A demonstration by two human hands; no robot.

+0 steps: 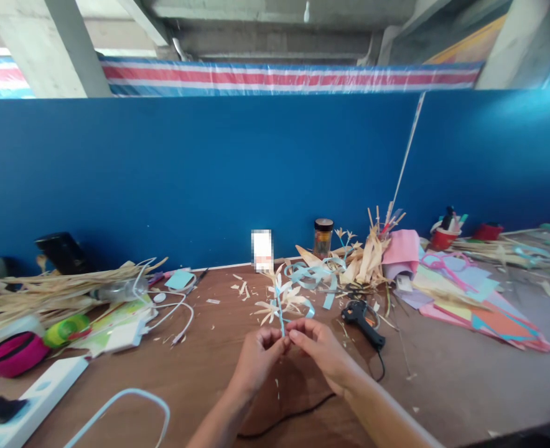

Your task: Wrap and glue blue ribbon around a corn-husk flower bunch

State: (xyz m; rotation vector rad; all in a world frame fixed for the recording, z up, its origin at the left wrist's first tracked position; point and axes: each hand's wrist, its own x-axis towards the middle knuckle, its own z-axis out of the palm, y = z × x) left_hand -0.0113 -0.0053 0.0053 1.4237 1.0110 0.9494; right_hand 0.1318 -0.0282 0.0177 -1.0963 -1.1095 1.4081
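Observation:
In the head view, my left hand [260,359] pinches the lower end of a handmade flower spray [280,305]. Its pale petals look like dried husk, and light blue strip is wrapped round the thin upright stem. My right hand [320,350] is closed at the same spot, fingertips meeting those of the left at the stem's base; exactly what lies between them is hidden. A light blue strip [309,310] curls beside the petals. To the right of my hands lies a black glue gun [364,323], its cord running under my right forearm.
Behind the glue gun stand a dark-lidded jar [323,238] and a heap of dried husks [366,264]. Coloured paper sheets [494,311] spread to the right. On the left are a power strip [35,398], white cables [175,303] and a pink pouch [14,353]. A blue partition [209,168] closes the back.

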